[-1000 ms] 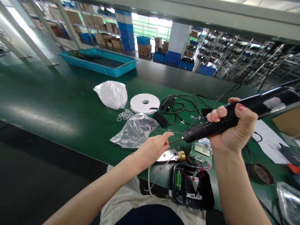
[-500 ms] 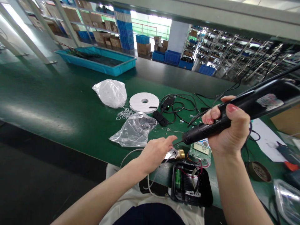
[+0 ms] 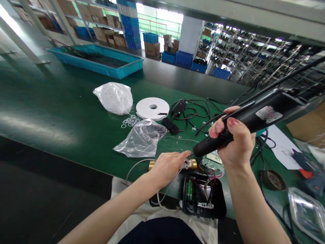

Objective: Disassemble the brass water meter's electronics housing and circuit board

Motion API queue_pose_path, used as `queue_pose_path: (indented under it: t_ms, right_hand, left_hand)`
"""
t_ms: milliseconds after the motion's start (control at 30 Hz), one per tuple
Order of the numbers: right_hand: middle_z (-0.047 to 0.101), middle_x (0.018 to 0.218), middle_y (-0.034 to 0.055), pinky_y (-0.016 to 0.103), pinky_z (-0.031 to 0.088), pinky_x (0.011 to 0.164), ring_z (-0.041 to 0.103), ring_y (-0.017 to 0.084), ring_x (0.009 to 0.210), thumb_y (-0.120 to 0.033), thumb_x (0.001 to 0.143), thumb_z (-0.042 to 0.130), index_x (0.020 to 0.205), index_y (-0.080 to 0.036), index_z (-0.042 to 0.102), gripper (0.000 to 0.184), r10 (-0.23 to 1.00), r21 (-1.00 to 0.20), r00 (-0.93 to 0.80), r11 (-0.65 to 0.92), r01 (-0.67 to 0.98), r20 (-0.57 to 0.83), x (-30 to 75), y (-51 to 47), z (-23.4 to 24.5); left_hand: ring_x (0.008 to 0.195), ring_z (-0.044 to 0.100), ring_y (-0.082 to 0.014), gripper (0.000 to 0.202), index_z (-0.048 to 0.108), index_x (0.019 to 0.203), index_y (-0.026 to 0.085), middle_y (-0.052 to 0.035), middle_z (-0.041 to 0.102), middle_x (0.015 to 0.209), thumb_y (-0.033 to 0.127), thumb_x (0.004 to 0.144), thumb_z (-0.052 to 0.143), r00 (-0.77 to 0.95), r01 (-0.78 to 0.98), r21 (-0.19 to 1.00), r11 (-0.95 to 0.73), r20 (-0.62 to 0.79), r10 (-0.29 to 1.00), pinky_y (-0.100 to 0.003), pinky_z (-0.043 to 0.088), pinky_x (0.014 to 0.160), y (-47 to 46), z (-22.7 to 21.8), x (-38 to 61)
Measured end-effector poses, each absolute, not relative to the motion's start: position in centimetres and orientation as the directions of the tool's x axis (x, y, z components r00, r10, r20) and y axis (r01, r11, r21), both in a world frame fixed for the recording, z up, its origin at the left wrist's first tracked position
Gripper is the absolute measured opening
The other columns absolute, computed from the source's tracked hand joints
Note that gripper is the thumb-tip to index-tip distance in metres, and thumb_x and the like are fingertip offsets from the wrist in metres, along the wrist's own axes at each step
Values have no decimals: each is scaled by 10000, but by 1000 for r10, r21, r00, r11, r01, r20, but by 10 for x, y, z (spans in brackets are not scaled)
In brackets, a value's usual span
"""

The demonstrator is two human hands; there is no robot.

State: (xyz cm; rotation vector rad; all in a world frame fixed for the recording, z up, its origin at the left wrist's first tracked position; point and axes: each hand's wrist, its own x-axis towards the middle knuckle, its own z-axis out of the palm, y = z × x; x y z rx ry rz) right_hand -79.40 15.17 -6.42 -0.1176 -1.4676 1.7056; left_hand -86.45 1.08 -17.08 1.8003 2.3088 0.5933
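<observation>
My right hand (image 3: 235, 144) is wrapped round a black electric screwdriver (image 3: 254, 117), whose bit points down-left at a metal part with brass ends (image 3: 189, 164) near the table's front edge. My left hand (image 3: 166, 166) lies over that metal part, fingers curled on it, fingertips beside the bit. Just right of the bit sits a green circuit board with a small display (image 3: 214, 158). Below it an open black housing (image 3: 203, 195) shows a battery and red and white wires. A white cable (image 3: 137, 164) loops from the metal part.
On the green table (image 3: 63, 112) lie two clear plastic bags (image 3: 142, 139), small white rings (image 3: 128, 121), a white tape roll (image 3: 152, 108) and black cables with an adapter (image 3: 189, 113). A blue tray (image 3: 101, 62) stands at the back; a paper sheet (image 3: 281, 147) and tools lie right.
My left hand has dropped from the bit's tip onto the metal part. The screwdriver has come down and left with it. The view has shifted slightly.
</observation>
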Motion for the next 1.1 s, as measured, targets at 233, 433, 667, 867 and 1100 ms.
queue_pose_path:
  t_ms: [233, 433, 667, 867, 1100]
  right_hand:
    - [514, 526, -57, 256, 375, 451, 459, 98, 430, -249, 725, 603, 853, -221, 566, 136, 616, -845, -646, 60, -531, 450, -793, 147, -64]
    - [538, 530, -45, 264, 384, 457, 477, 108, 433, -272, 734, 632, 881, -213, 568, 171, 572, -858, -684, 70, -509, 452, -794, 143, -64]
    - [535, 547, -9, 301, 421, 478, 503, 142, 472, -690, 733, 483, 951, -202, 610, 550, 473, -874, -768, 9, -486, 432, -799, 141, -58]
    - [573, 631, 39, 365, 438, 501, 540, 200, 540, -611, 735, 418, 948, -198, 634, 512, 456, -897, -817, -81, -434, 354, -792, 142, -46]
    - [546, 570, -8, 297, 419, 474, 502, 136, 486, -597, 670, 626, 941, -184, 625, 494, 436, -904, -809, 26, -427, 395, -799, 144, -56]
  left_hand:
    - [1094, 548, -238, 314, 533, 1126, 121, -104, 622, 1134, 308, 877, 574, -289, 901, 367, 232, 107, 951, -417, 320, 1059, -2, -164, -862]
    - [940, 594, -208, 220, 557, 1015, 147, -60, 653, 936, 285, 854, 614, -279, 911, 325, 253, 36, 960, -413, 309, 1048, 1, -166, -860]
    - [919, 600, -212, 212, 549, 994, 157, -54, 651, 925, 278, 840, 632, -287, 907, 335, 255, 47, 957, -391, 351, 1010, 1, -165, -859]
    - [941, 610, -222, 280, 545, 1041, 141, -68, 658, 942, 331, 849, 618, -281, 921, 307, 241, 94, 955, -402, 336, 1027, 0, -174, -859]
    - [935, 613, -218, 258, 541, 1046, 142, -66, 657, 949, 326, 872, 588, -279, 909, 353, 221, 123, 952, -405, 351, 1009, -1, -174, -859]
